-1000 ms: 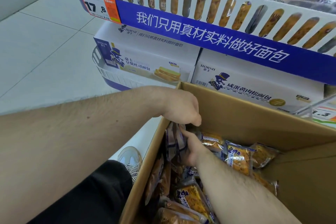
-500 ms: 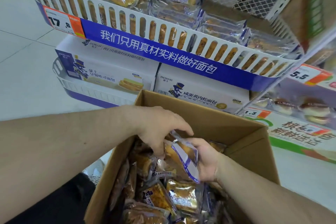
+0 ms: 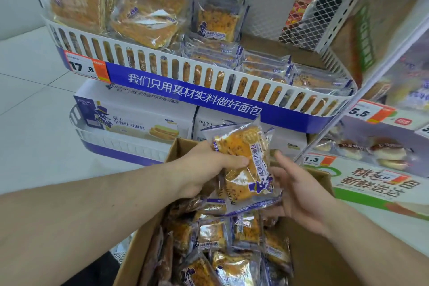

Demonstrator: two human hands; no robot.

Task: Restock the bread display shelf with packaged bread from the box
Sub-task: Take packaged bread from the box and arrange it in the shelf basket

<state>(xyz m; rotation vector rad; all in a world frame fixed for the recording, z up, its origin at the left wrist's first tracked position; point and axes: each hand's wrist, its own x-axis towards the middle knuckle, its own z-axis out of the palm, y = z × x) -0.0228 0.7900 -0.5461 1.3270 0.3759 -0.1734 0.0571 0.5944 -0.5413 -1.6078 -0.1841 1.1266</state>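
Orange-brown bread packet (image 3: 241, 153) with purple print, blue-and-white shelf rail (image 3: 185, 90), brown box (image 3: 308, 251)

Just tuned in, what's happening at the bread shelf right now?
A person is restocking. The left hand grips a small stack of bread packets held up above the open cardboard box, and the right hand supports the stack from the other side. The box holds many more packets of the same kind. The packets are not on the display shelf yet; its white tray above already has stacked bread along the right and larger packs on the left.
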